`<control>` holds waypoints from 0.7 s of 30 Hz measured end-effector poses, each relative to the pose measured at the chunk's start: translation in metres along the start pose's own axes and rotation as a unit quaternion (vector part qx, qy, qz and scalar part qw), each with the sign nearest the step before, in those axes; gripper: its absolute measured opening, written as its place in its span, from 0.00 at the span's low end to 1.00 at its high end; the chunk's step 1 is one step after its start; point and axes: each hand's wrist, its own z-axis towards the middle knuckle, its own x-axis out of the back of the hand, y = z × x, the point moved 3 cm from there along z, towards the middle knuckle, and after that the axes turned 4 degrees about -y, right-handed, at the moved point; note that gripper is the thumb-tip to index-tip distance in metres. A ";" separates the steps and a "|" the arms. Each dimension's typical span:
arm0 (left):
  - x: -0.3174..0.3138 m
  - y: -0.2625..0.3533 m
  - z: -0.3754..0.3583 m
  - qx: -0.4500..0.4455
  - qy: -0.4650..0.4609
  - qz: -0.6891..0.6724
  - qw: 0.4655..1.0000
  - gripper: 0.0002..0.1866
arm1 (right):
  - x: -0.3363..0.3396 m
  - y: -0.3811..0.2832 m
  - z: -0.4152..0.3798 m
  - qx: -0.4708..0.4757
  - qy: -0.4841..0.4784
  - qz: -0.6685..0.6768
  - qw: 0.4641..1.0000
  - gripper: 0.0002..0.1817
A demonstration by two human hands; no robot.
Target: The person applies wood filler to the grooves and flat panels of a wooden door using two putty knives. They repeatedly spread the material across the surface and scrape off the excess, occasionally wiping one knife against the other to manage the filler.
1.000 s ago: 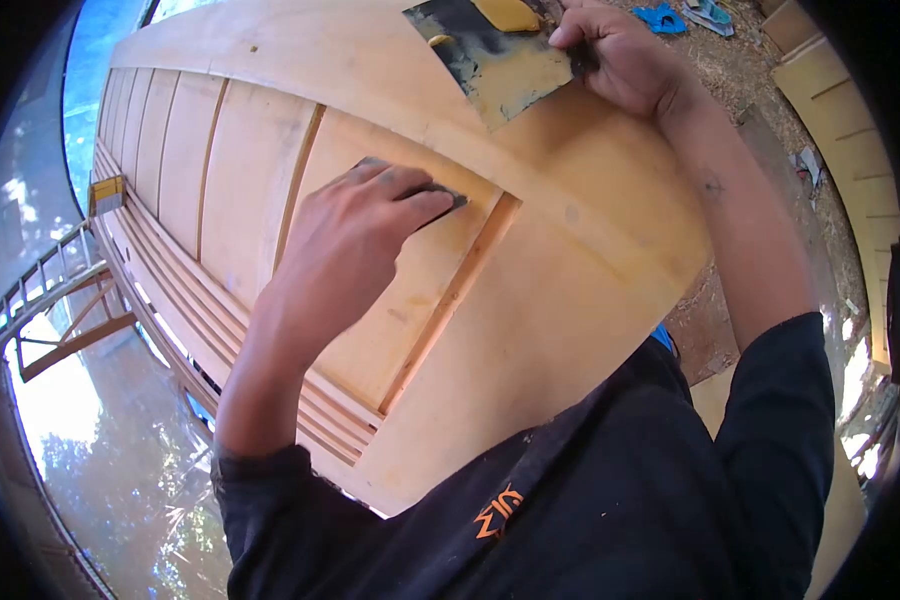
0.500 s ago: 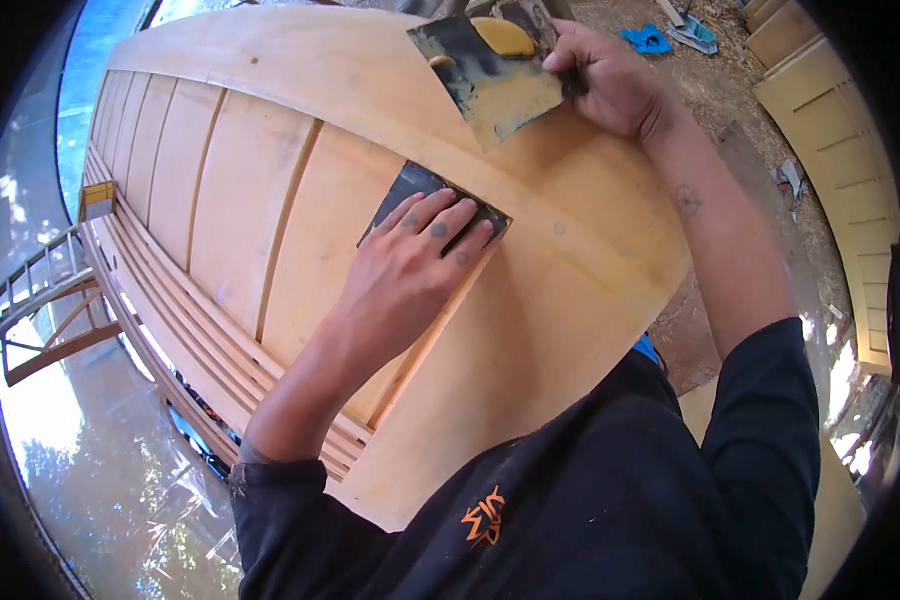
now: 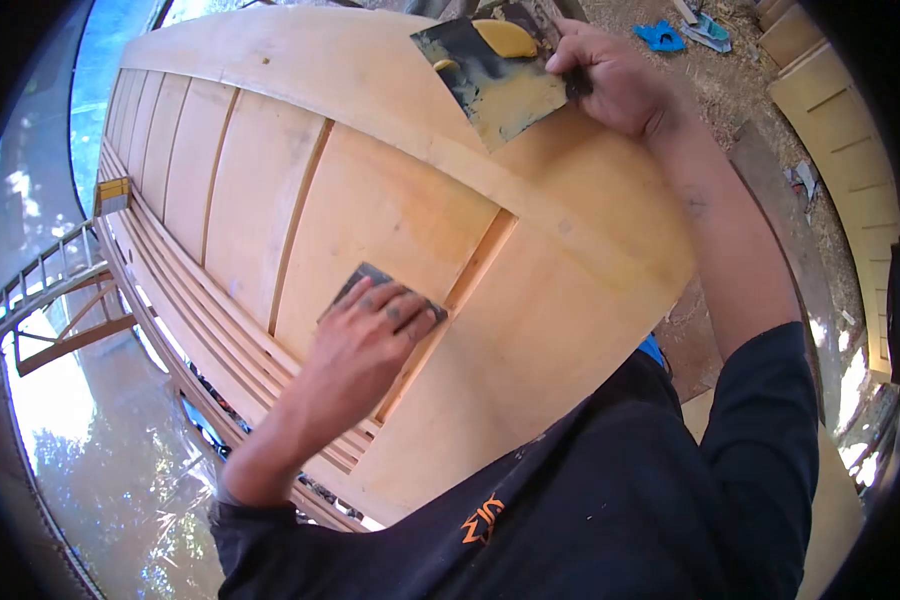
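My left hand (image 3: 355,345) is closed on a thin dark putty spreader (image 3: 368,274), its fingers lying across the blade. The spreader rests against the panelled wooden door (image 3: 370,205), close to the groove beside the wide end rail. My right hand (image 3: 615,80), closed on the edge of a larger dark filler plate (image 3: 520,105), holds it over the far side of the door. A mound of yellow-tan wood filler (image 3: 505,38) sits on that plate, with smeared filler nearer its corner. My left thumb is hidden.
Wooden strips (image 3: 210,300) run along the door's left side, near a small yellow-brown block (image 3: 113,196). A ladder-like frame (image 3: 55,262) stands at left. Another panelled door (image 3: 840,170) leans at right. A blue scrap (image 3: 660,37) lies on the littered ground.
My left hand has moved toward me with the spreader, down along the groove from the upper rail. My right hand and its plate have stayed nearly in place.
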 end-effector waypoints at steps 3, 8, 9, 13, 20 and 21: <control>0.038 -0.004 0.031 -0.027 0.100 -0.024 0.994 0.24 | -0.012 -0.004 -0.002 0.003 -0.001 0.000 1.000 0.24; 0.053 -0.011 0.072 -0.050 0.059 0.008 0.997 0.24 | -0.016 -0.006 -0.004 0.001 0.001 0.014 1.000 0.20; 0.054 -0.010 0.076 -0.057 0.063 0.010 0.996 0.24 | -0.019 -0.007 -0.005 0.002 -0.001 0.019 1.000 0.19; 0.052 -0.010 0.086 -0.069 0.060 0.020 0.996 0.23 | -0.009 -0.003 -0.001 -0.007 0.021 -0.003 1.000 0.21; 0.047 -0.015 0.083 -0.037 -0.021 0.038 0.998 0.19 | -0.006 -0.002 0.001 0.021 0.006 -0.047 0.999 0.24; 0.041 -0.015 0.074 -0.023 -0.034 0.032 0.999 0.19 | -0.007 -0.002 0.001 0.019 0.034 -0.016 0.999 0.20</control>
